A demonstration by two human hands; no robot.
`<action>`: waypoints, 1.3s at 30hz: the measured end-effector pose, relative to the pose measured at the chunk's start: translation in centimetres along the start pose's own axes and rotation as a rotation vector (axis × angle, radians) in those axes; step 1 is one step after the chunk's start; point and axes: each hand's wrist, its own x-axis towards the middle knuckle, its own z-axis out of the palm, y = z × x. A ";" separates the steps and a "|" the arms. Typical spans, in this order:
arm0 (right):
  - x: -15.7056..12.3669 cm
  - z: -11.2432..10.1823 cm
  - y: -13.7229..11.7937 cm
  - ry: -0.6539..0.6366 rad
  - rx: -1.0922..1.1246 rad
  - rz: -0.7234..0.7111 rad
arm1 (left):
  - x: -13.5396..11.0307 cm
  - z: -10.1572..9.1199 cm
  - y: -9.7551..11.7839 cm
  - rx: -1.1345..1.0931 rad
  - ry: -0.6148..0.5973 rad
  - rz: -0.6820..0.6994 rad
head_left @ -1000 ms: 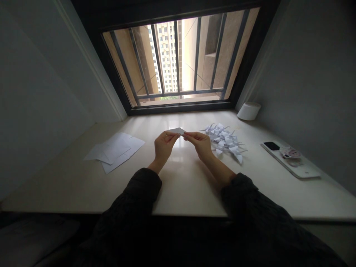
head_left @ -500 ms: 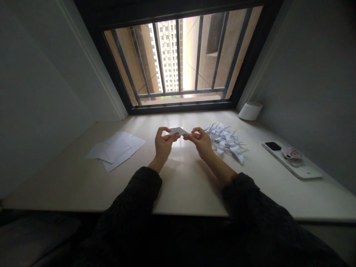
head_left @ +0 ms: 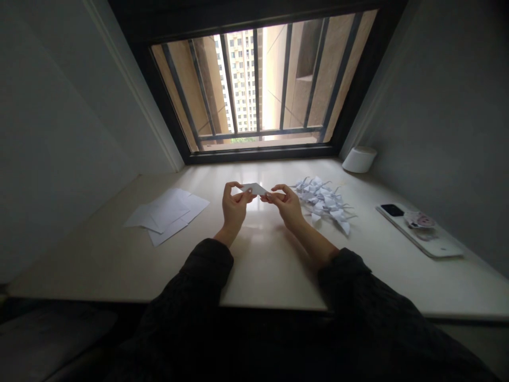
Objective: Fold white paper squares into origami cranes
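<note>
A small folded piece of white paper [head_left: 255, 188] is held up over the counter between both hands. My left hand [head_left: 234, 204] pinches its left side, thumb in front and index finger curled above. At the paper's right corner, my right hand [head_left: 289, 204] grips it between thumb and fingers. The fingers cover both ends of the paper, so its full shape is hidden. Just right of my right hand lies a heap of folded white paper cranes [head_left: 324, 201], with thin pointed ends sticking out.
Loose white paper sheets [head_left: 169, 212] overlap on the left of the pale counter [head_left: 262, 276]. A white phone [head_left: 421, 233] with a round decorated grip lies at the right. Behind it, a white rounded object [head_left: 359, 159] stands by the wall. A barred window [head_left: 258, 90] rises at the back.
Both hands keep hold of the folded paper in almost the same place. The right index finger lifts slightly off the paper's upper edge. The whole view shifts a little.
</note>
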 end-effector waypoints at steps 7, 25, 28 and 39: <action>0.2 -0.3 0.2 -0.118 -0.125 -0.003 | 0.4 -1.4 0.5 0.335 -0.055 0.195; 0.0 -0.5 -0.1 -0.120 -0.177 -0.075 | -0.1 -1.1 0.4 0.351 -0.236 0.066; 0.1 -0.6 0.0 -0.084 -0.177 -0.116 | 0.1 -0.9 0.0 0.228 -0.255 -0.086; 0.3 -0.8 0.4 -0.062 -0.381 -0.322 | 0.6 -0.9 0.0 0.051 -0.194 -0.238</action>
